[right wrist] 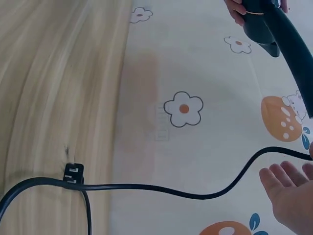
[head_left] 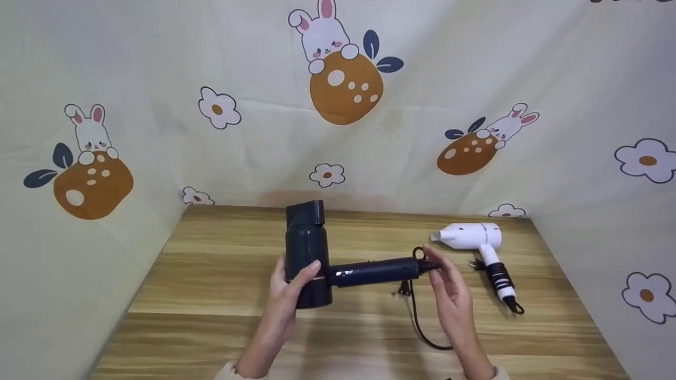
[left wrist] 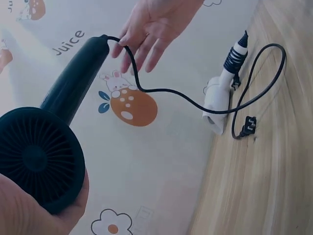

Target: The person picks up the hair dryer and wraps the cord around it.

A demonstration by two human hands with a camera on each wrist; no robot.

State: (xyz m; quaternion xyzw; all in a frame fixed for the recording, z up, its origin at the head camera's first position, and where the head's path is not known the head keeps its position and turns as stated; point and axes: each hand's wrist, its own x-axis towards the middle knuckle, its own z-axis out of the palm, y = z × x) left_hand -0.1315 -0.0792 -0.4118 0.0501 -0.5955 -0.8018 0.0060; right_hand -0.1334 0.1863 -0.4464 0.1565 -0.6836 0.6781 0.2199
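Grasping dark hair dryer (head_left: 306,248) by barrel in left hand (head_left: 285,293), extending unclenched right hand (head_left: 455,298) beside cord (right wrist: 146,187), with white dryer (head_left: 470,236) beyond that hand.

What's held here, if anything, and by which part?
The left hand holds the dark hair dryer by its barrel; whether the right hand pinches the cord cannot be told.

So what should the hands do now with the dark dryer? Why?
Probably the right hand should start winding the cord round the handle: the cord trails loose, the left hand grips the dark dryer, and the white dryer has its own cord wound that way.
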